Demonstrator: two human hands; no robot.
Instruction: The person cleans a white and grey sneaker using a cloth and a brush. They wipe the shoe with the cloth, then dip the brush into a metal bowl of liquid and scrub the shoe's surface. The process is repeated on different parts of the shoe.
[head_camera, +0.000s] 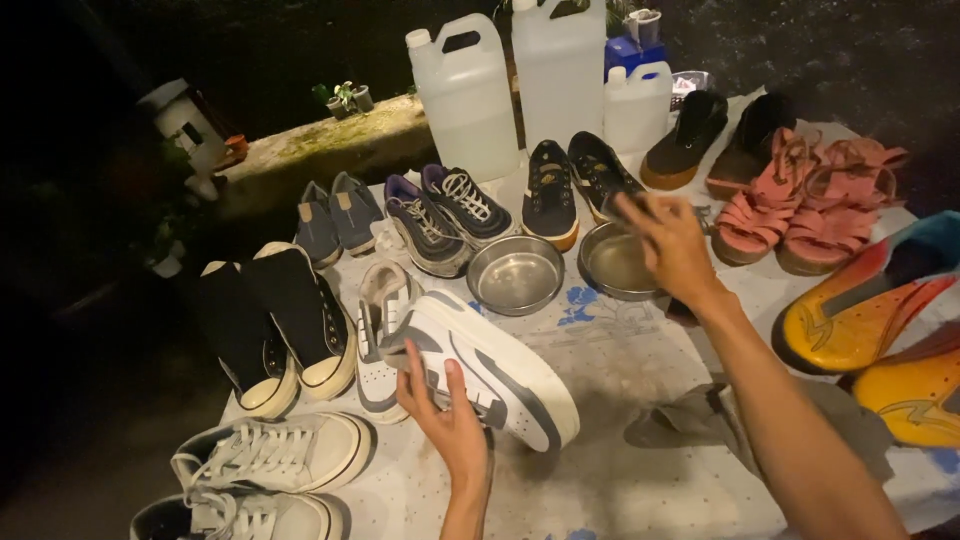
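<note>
While the left hand (452, 420) grips the near side of a white sneaker with grey trim (490, 368), its fingers curled over the shoe's edge and the thumb pressed against the sole's side, the right hand (668, 240) reaches out over the right-hand steel bowl (612, 265) with its fingers spread loosely and holding nothing. That sneaker lies tilted on its side near the middle of the tabletop (620, 360), which is covered by a white cloth with small dots and blue print; the shoe's toe points toward the near right. Just beside it on the left lies its white and grey mate (380, 335), upright. A second steel bowl (515, 275) stands just left of the first, the two nearly touching. A crumpled grey rag (690, 415) lies on the cloth under the right forearm.

Shoes ring the work area: a pair of black high-top sneakers (275, 325) at the left, white canvas lace-ups (270, 455) at the near left corner, small grey slip-ons (335, 215), dark running shoes with white laces (445, 215), black sneakers with tan soles (570, 185), black platform shoes (715, 135), pink strappy sandals (800, 200) and orange and yellow football boots (870, 320) at the right edge. Three translucent plastic jugs (465, 95) stand behind the far row.
</note>
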